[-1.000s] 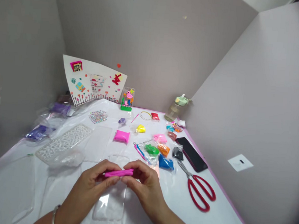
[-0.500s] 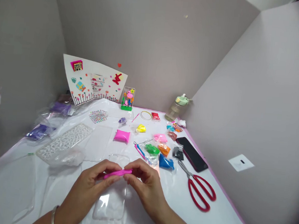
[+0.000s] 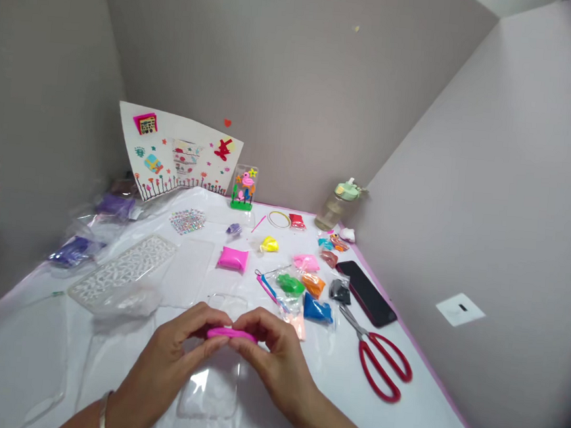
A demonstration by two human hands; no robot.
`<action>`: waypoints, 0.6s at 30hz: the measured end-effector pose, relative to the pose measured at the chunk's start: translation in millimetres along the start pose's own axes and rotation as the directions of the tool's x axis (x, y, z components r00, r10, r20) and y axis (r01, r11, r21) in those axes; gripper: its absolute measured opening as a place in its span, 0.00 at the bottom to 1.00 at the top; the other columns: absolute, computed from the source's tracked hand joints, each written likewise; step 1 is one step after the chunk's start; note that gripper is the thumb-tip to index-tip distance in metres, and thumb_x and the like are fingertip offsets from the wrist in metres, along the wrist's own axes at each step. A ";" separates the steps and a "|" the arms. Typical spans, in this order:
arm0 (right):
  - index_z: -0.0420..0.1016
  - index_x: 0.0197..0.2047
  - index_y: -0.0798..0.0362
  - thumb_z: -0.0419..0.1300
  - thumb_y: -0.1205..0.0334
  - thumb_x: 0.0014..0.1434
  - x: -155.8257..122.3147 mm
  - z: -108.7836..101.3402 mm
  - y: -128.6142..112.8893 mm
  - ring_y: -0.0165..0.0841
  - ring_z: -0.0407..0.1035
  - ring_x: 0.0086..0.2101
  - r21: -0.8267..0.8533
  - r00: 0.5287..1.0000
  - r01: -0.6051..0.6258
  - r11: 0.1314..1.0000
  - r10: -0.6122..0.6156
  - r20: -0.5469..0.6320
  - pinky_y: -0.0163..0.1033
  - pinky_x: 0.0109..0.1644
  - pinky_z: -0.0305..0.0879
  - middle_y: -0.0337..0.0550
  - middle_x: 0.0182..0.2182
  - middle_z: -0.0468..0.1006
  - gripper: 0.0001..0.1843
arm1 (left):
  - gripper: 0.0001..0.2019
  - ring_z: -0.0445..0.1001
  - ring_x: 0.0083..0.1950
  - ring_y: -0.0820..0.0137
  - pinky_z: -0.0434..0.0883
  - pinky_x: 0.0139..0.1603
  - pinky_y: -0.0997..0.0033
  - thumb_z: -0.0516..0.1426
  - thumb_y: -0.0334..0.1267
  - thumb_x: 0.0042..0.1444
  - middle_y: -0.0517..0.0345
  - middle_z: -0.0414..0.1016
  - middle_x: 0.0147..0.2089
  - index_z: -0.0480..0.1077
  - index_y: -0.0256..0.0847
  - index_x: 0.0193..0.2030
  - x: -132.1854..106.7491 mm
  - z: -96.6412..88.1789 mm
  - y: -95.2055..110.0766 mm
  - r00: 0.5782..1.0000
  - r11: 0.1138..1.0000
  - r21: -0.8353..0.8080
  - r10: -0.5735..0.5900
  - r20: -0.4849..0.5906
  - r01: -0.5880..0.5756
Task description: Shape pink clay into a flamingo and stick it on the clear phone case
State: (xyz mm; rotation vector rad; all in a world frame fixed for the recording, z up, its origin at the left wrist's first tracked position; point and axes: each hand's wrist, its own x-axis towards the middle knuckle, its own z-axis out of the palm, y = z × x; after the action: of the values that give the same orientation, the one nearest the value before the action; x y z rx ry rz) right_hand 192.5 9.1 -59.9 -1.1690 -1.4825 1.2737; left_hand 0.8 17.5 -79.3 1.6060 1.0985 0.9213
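Observation:
A flattened strip of bright pink modelling clay point(image 3: 231, 334) is pinched between both hands at the front middle. My left hand point(image 3: 183, 344) grips its left part with thumb and fingers, and my right hand point(image 3: 274, 351) does the same on the right. The fingertips of the two hands nearly meet on the clay. Below them a clear phone case point(image 3: 209, 393) lies on the table, its upper part partly covered by the hands. Beyond the hands rests a packet of pink clay point(image 3: 233, 259).
Red-handled scissors point(image 3: 382, 367) and a black phone point(image 3: 365, 294) lie at the right. Several clay packets, including blue point(image 3: 317, 309) and green point(image 3: 290, 284), are grouped right of centre. A bottle point(image 3: 338, 205) and a decorated case point(image 3: 245, 188) stand at the back. A lattice tray point(image 3: 127, 271) lies left.
My right hand has shifted slightly left, closer to the left hand. The pink clay has turned more level and moved a little to the right.

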 end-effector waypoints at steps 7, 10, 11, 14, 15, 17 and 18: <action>0.78 0.39 0.51 0.68 0.62 0.56 2.1 -2.8 3.2 0.31 0.69 0.34 -0.023 0.996 0.025 0.999 -0.027 -0.082 0.35 0.40 0.65 0.38 0.34 0.78 0.07 | 0.08 0.77 0.45 0.67 0.70 0.47 0.72 0.57 0.46 0.64 0.62 0.78 0.41 0.75 0.49 0.42 2.0 -1.2 1.8 1.000 1.000 0.011 -0.018 0.002 0.018; 0.80 0.40 0.51 0.68 0.61 0.56 1.0 -1.7 3.4 0.31 0.69 0.35 -0.032 0.999 -0.003 0.999 0.001 -0.035 0.36 0.40 0.64 0.39 0.35 0.79 0.08 | 0.07 0.78 0.45 0.67 0.71 0.47 0.73 0.59 0.46 0.63 0.62 0.79 0.42 0.75 0.49 0.44 1.8 -0.1 2.6 1.000 1.000 -0.002 -0.011 -0.009 0.011; 0.80 0.39 0.51 0.67 0.61 0.57 0.7 -1.3 3.5 0.31 0.68 0.34 -0.045 0.999 -0.014 0.999 0.012 -0.030 0.36 0.39 0.64 0.39 0.33 0.79 0.06 | 0.08 0.78 0.46 0.67 0.71 0.47 0.73 0.60 0.46 0.62 0.62 0.79 0.43 0.75 0.49 0.45 1.7 0.5 2.7 1.000 1.000 -0.014 -0.017 -0.013 0.017; 0.81 0.37 0.51 0.66 0.61 0.59 0.1 -1.1 3.4 0.32 0.69 0.33 -0.077 0.999 -0.016 0.997 0.013 -0.033 0.36 0.39 0.63 0.39 0.32 0.80 0.04 | 0.09 0.78 0.45 0.67 0.72 0.47 0.73 0.61 0.46 0.61 0.62 0.80 0.43 0.75 0.49 0.46 1.7 1.5 3.3 0.999 0.998 -0.051 -0.048 0.000 0.048; 0.80 0.38 0.51 0.67 0.61 0.58 0.1 -1.1 3.3 0.32 0.69 0.34 -0.079 1.000 -0.002 0.997 0.000 -0.031 0.36 0.40 0.64 0.39 0.33 0.80 0.05 | 0.07 0.78 0.45 0.67 0.72 0.47 0.73 0.60 0.45 0.62 0.62 0.80 0.42 0.75 0.49 0.44 1.7 1.6 3.4 0.999 0.997 -0.055 -0.048 0.009 0.049; 0.80 0.40 0.51 0.67 0.63 0.57 0.1 -1.1 2.9 0.33 0.71 0.36 -0.078 0.999 0.031 0.996 -0.032 -0.016 0.36 0.42 0.65 0.39 0.35 0.80 0.06 | 0.07 0.78 0.45 0.68 0.71 0.48 0.73 0.58 0.45 0.64 0.62 0.79 0.41 0.75 0.48 0.42 1.9 1.4 3.1 0.999 0.998 -0.052 -0.033 0.015 0.033; 0.80 0.40 0.51 0.67 0.63 0.57 0.1 -0.9 2.7 0.33 0.71 0.37 -0.078 0.999 0.041 0.996 -0.042 -0.014 0.37 0.42 0.65 0.39 0.36 0.80 0.06 | 0.06 0.78 0.46 0.68 0.71 0.48 0.73 0.58 0.44 0.64 0.62 0.79 0.42 0.75 0.48 0.42 1.9 1.2 2.7 1.000 0.998 -0.054 -0.024 0.008 0.024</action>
State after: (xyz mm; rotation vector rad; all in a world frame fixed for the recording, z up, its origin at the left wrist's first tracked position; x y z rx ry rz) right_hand 193.7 9.5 -62.4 -1.1891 -1.5493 1.1859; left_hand 3.1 18.6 -76.8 1.5475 1.0768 0.9213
